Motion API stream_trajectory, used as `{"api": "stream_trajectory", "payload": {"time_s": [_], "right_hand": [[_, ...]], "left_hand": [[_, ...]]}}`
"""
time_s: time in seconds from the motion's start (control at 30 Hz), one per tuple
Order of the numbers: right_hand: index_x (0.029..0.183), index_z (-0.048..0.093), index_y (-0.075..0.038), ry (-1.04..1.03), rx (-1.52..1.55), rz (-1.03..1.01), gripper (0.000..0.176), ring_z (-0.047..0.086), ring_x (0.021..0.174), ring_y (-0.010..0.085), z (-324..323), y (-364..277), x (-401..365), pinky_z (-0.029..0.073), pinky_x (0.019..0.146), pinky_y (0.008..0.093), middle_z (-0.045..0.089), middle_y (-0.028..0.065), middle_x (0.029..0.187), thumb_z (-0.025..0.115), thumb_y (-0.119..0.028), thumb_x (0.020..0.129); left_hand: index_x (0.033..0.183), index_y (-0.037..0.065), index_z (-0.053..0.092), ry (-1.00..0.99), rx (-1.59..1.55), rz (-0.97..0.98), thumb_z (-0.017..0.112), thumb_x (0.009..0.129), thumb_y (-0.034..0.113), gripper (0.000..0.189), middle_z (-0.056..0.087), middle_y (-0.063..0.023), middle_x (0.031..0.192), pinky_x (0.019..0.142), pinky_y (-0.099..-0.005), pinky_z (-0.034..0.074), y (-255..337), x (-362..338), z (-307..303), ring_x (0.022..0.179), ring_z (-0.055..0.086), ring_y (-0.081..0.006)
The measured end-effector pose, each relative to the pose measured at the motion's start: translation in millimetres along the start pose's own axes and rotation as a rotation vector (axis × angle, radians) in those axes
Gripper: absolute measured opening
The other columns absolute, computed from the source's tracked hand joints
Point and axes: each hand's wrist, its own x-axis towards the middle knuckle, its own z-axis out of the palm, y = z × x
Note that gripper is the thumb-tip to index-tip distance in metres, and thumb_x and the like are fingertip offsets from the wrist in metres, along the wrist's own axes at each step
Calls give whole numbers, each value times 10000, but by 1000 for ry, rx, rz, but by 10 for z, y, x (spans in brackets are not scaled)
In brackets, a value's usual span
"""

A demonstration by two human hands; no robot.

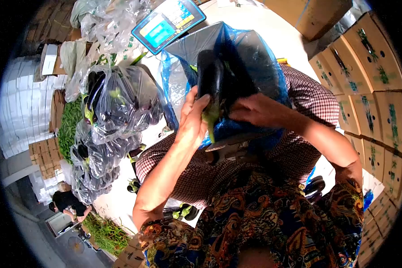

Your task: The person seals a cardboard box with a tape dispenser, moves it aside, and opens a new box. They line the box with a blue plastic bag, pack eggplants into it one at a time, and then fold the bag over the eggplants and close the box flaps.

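My left hand (194, 114) is closed around the stem end of a dark, glossy eggplant (210, 73). The eggplant is held over an open blue plastic bag (265, 49), which spreads out in front of my lap with a cardboard edge showing at its near side. Inside the bag, at the right, is my right hand (257, 109) with curled fingers. Deep shadow covers its fingertips beside dark shapes, so what it grips is hidden. More of the bag's contents are too dark to tell apart.
A digital scale display (167, 27) stands beyond the bag. Clear bags of eggplants (120, 98) are piled at the left, near green peppers (71, 125). Stacked cardboard boxes (370, 107) line the right. Loose eggplants (315, 187) lie beside me. Another person (69, 203) bends down at far left.
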Motion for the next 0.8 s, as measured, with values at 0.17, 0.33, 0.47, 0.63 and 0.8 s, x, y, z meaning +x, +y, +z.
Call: {"api": "stream_trajectory", "payload": {"time_s": [0.17, 0.33, 0.47, 0.63, 0.8], "right_hand": [[962, 599, -51, -153, -288, -103, 301, 633, 795, 329, 233, -159, -390, 514, 701, 438, 634, 169, 872, 600, -325, 838], [849, 587, -105, 179, -748, -243, 129, 558, 835, 236, 439, -146, -498, 492, 662, 348, 580, 68, 865, 557, -194, 761], [861, 591, -95, 113, -713, -335, 140, 573, 845, 252, 455, -118, -380, 501, 672, 370, 590, 82, 869, 560, -207, 783], [908, 604, -50, 35, -398, -257, 307, 593, 847, 329, 219, -270, -392, 503, 713, 424, 599, 138, 872, 594, -348, 834], [932, 632, -41, 197, -183, -181, 282, 622, 848, 317, -243, -444, -283, 504, 730, 405, 636, 142, 902, 655, -299, 820]], "left_hand": [[1425, 27, 199, -17, 486, 175, 652, 831, 211, 770, 483, -179, 1269, 982, -382, 395, -612, 492, -27, 1139, 493, -286], [1438, -5, 145, 1, 901, 289, 715, 766, 344, 948, 426, -249, 1331, 1017, -366, 358, -893, 689, -20, 1194, 458, -326], [1427, -36, 144, 0, 1241, 257, 699, 762, 445, 991, 525, -314, 1195, 957, -404, 422, -740, 581, 68, 1096, 538, -434], [1355, -93, 240, 6, 1367, 169, 665, 770, 476, 920, 593, -343, 984, 831, -476, 460, -346, 591, 47, 943, 581, -478], [1279, -13, 453, -242, 1451, 77, 652, 816, 354, 623, 660, -192, 993, 785, -416, 507, 103, 416, -136, 896, 643, -356]]}}
